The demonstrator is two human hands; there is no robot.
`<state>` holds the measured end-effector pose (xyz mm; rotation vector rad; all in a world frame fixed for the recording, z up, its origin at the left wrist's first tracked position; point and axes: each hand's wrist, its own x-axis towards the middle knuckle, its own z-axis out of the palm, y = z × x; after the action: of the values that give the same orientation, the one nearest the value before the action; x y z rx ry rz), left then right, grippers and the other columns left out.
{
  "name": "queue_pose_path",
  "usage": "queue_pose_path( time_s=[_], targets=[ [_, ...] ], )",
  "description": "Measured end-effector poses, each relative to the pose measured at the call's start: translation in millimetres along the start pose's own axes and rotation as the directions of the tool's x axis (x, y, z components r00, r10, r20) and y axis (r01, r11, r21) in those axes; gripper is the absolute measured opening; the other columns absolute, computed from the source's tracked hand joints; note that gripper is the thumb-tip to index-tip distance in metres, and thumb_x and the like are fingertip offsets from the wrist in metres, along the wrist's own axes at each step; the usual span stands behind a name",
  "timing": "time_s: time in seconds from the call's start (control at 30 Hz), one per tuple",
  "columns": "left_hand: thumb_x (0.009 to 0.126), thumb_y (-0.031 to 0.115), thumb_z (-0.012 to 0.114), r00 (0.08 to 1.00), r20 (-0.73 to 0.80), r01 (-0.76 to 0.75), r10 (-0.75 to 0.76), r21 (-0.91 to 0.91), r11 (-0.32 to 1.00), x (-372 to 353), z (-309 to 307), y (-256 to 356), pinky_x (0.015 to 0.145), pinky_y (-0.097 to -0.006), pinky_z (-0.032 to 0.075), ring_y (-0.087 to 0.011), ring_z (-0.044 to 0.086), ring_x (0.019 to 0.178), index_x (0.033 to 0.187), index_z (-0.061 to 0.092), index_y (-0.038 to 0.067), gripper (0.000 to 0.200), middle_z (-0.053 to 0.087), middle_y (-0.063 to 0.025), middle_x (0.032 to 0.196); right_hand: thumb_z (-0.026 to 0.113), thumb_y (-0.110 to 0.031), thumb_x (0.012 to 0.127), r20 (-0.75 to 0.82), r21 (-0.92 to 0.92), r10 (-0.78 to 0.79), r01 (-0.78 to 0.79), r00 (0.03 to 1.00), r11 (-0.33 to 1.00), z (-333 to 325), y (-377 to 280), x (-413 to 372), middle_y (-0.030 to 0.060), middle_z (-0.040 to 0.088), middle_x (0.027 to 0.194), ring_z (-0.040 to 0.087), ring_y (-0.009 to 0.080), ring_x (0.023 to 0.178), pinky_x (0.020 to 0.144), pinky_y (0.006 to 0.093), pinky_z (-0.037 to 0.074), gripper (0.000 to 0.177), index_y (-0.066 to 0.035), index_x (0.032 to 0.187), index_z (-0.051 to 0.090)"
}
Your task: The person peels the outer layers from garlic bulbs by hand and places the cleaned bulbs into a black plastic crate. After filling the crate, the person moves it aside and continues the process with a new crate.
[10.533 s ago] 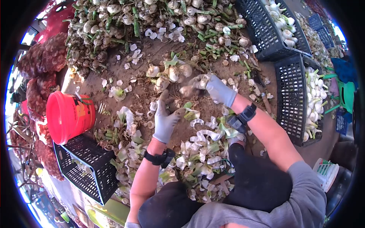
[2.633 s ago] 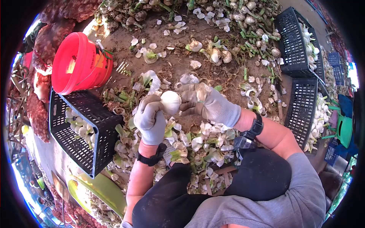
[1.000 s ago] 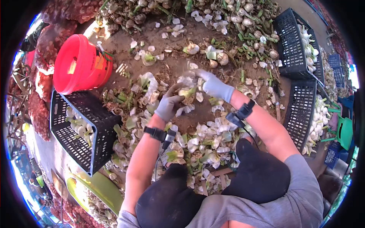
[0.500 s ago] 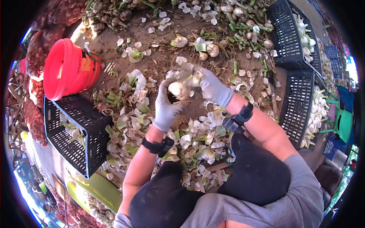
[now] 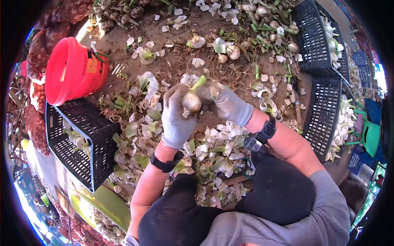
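Note:
A pale garlic bulb (image 5: 191, 102) with a short green stem pointing up sits in the fingers of my left hand (image 5: 176, 119), which wears a soiled white glove. Just to its right is my right hand (image 5: 233, 105), gloved the same way, its fingers curled together beside the bulb. Something pale and brownish shows at those fingertips; whether it is garlic skin or dirty glove I cannot make out. Below both hands lies a thick heap of peeled garlic skins (image 5: 213, 143). Beyond them, a few loose garlic bulbs (image 5: 233, 52) rest on the dirt.
On the left a red bucket (image 5: 78, 69) stands at the far end of a black crate (image 5: 82, 141) holding some garlic. Two more black crates (image 5: 322, 115) with whitish bulbs stand on the right. Unpeeled garlic (image 5: 127, 14) is piled ahead. A green chair (image 5: 370, 135) is at far right.
My right hand's blurred fingers have come down off the top of the bulb to its right side and curled. The green stem now shows. My left hand still holds the bulb.

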<state>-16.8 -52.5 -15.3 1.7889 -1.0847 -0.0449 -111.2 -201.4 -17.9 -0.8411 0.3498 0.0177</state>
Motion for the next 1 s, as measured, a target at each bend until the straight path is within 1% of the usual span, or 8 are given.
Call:
queue_pose_path(
  time_s=[0.2,0.3,0.4,0.53,0.67,0.77,0.83,1.0],
  targets=[
    [0.081,0.007,0.067,0.840,0.285,0.516,-0.462,-0.682,0.518,1.9,-7.6,-0.9,0.081,-0.0342,0.057,-0.0274,0.067,0.093,0.122,0.047,-0.004,0.047,0.060,-0.0151,0.111,0.065,-0.012,0.089,-0.006,-0.387,-0.063,0.056,0.998,0.921,-7.1,-15.6,-1.8,0.0041,0.065,0.102,0.063,0.0154,0.089,0.083,0.0301,0.051,0.029,0.001,0.116,0.062],
    [0.093,0.041,0.051,0.539,0.715,0.669,-0.445,-0.685,-0.289,5.9,-20.2,-7.9,0.072,-0.0342,0.058,-0.0267,0.068,0.087,0.121,0.050,-0.002,0.051,0.065,-0.0149,0.098,0.066,-0.004,0.086,0.385,-0.882,-0.426,0.462,0.819,0.092,-29.6,-13.9,8.1,0.0078,0.065,0.107,0.064,0.0211,0.089,0.086,0.0320,0.051,0.031,0.000,0.116,0.063],
    [0.094,0.038,0.052,0.648,0.662,0.649,-0.377,-0.739,-0.182,5.1,-15.7,-7.5,0.066,-0.0332,0.056,-0.0226,0.067,0.079,0.118,0.053,0.000,0.045,0.065,-0.0132,0.095,0.066,-0.002,0.084,0.193,-0.766,-0.622,0.512,0.759,0.387,-18.9,0.0,14.6,0.0109,0.064,0.108,0.064,0.0222,0.089,0.083,0.0329,0.051,0.025,0.001,0.109,0.066],
    [0.094,0.040,0.051,0.660,0.589,0.750,-0.466,-0.479,0.456,5.3,-14.3,-14.2,0.045,-0.0228,0.043,-0.0134,0.056,0.052,0.117,0.055,0.006,0.041,0.066,-0.0028,0.083,0.061,-0.030,0.096,0.148,-0.524,-0.131,0.190,0.980,0.830,-32.1,2.0,21.2,0.0023,0.062,0.111,0.056,0.0118,0.101,0.092,0.0257,0.045,0.041,0.000,0.123,0.059],
    [0.093,0.040,0.046,0.582,0.686,0.702,-0.436,-0.695,-0.156,11.1,-16.2,-2.2,0.040,-0.0255,0.038,-0.0160,0.052,0.046,0.116,0.057,0.007,0.042,0.066,-0.0051,0.085,0.067,-0.003,0.084,0.474,-0.623,-0.303,0.558,0.827,0.548,-27.3,-15.2,11.2,0.0007,0.065,0.104,0.060,0.0078,0.090,0.077,0.0239,0.049,0.024,-0.003,0.108,0.064],
    [0.086,0.028,0.066,0.841,0.001,0.505,-0.541,-0.358,0.785,-1.4,-5.8,-48.9,0.062,-0.0261,0.048,-0.0174,0.056,0.076,0.127,0.051,0.001,0.052,0.061,-0.0081,0.108,0.065,-0.004,0.084,0.133,0.188,0.102,-0.126,0.986,0.974,-26.4,10.0,4.9,0.0026,0.066,0.106,0.062,0.0116,0.098,0.083,0.0285,0.052,0.035,-0.005,0.119,0.061],
    [0.079,0.015,0.077,0.983,-0.126,0.157,-0.131,0.232,0.960,20.3,-24.3,-5.2,0.064,-0.0293,0.050,-0.0186,0.058,0.079,0.127,0.052,0.004,0.055,0.061,-0.0086,0.107,0.064,-0.007,0.086,0.105,0.089,0.054,-0.063,0.993,0.994,-29.1,22.6,6.9,0.0031,0.066,0.107,0.060,0.0097,0.098,0.081,0.0267,0.051,0.033,-0.003,0.119,0.060],
    [0.079,0.005,0.065,0.930,0.234,0.245,-0.285,0.185,0.952,20.0,-25.4,-15.1,0.060,-0.0335,0.050,-0.0295,0.063,0.064,0.101,0.062,0.009,0.023,0.063,-0.0141,0.073,0.062,-0.007,0.086,0.005,-0.469,0.022,-0.017,1.000,0.883,-23.8,18.9,8.2,0.0099,0.067,0.106,0.062,0.0132,0.092,0.076,0.0287,0.051,0.028,0.000,0.113,0.063]
  ],
)
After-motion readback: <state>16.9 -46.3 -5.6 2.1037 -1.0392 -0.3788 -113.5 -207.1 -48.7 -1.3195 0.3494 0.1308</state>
